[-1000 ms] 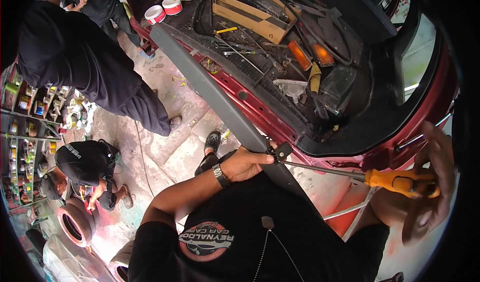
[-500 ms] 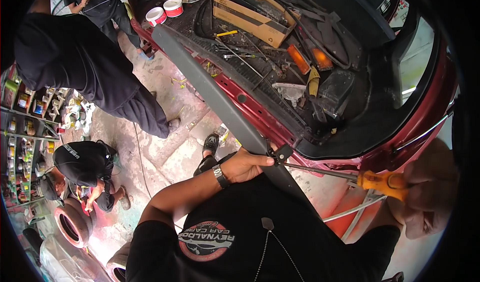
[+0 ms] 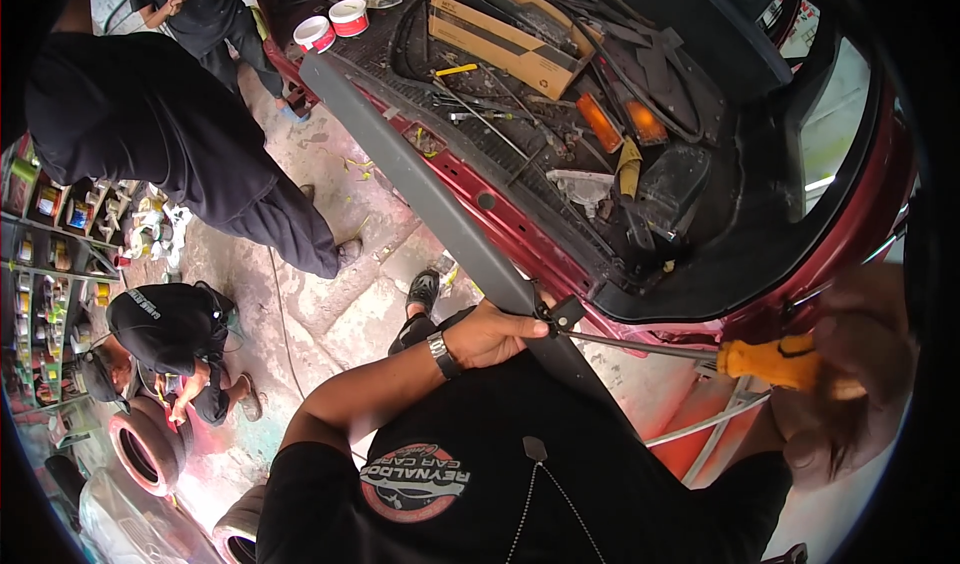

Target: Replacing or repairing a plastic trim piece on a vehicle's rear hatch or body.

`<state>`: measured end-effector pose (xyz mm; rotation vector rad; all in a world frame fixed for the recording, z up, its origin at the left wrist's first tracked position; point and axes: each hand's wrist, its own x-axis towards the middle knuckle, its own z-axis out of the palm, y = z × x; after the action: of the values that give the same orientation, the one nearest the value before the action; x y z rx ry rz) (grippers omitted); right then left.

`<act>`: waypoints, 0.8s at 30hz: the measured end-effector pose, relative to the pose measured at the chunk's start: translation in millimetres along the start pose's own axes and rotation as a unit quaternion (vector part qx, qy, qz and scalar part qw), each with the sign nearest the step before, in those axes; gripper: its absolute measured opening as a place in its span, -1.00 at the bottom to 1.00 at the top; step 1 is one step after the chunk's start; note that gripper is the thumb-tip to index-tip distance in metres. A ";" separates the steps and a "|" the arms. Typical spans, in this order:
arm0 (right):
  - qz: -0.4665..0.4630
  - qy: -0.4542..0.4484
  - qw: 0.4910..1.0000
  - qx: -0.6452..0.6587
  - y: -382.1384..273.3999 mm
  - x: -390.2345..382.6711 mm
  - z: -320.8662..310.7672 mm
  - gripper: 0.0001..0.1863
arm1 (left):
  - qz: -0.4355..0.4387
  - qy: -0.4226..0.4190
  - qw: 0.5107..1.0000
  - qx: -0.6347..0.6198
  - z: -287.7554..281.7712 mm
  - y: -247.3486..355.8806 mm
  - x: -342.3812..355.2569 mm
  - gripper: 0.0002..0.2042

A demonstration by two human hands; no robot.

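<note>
from my end, the left hand [image 3: 488, 335] clasps the grey strip [image 3: 432, 186], the right hand [image 3: 868, 369] holds the screwdriver [image 3: 758, 357]; pushing off-line, i could jab the left.

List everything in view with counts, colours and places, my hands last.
Vehicle: one, dark red, upper right
Long strip: one, dark grey, across middle
Screwdriver: one, orange-handled, right
Cardboard box: one, brown, vehicle floor
Tubs: two, red and white, vehicle edge
Lamps: two, orange, below box
Loose parts: many, mostly dark, vehicle floor
People: three, dark-clothed, left
Tyres: at least two, greyish, lower left
Left hand: one, bare, on strip
Right hand: one, bare, at screwdriver
</note>
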<state>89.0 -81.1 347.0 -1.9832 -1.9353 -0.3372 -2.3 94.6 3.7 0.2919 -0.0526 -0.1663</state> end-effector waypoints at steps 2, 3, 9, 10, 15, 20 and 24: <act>-0.015 -0.069 0.997 0.013 0.7 4.0 -11.8 -0.49 | -0.004 0.013 1.000 -0.003 -0.8 0.8 -0.8 -0.71; -0.022 -0.104 0.994 0.019 0.9 6.1 -18.7 -0.50 | -0.006 0.012 1.000 -0.009 -0.8 1.2 -1.2 -0.70; 0.016 -0.137 0.989 -0.060 -5.5 1.9 -22.6 -0.57 | -0.018 0.027 0.999 0.003 -2.2 -0.5 0.2 -0.70; 0.016 -0.137 0.989 -0.058 -8.9 -0.9 -20.2 -0.57 | -0.017 0.036 0.999 0.016 -4.1 -1.4 -0.8 -0.71; -0.061 -0.284 0.956 -0.033 -1.8 -1.3 -42.6 -0.43 | -0.011 0.049 0.999 0.007 -5.9 -4.3 -1.4 -0.72; -0.006 -0.011 0.999 -0.052 1.9 -7.2 3.9 -0.62 | -0.028 0.061 0.998 -0.015 0.5 -2.8 0.2 -0.67; -0.015 -0.226 0.970 0.091 24.0 -6.7 -36.1 -0.59 | -0.017 0.073 0.997 -0.026 4.3 1.4 -3.5 -0.67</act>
<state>115.2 -102.0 375.2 -2.0347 -2.1673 0.3074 -5.8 95.3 8.1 0.2523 0.1011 -0.1800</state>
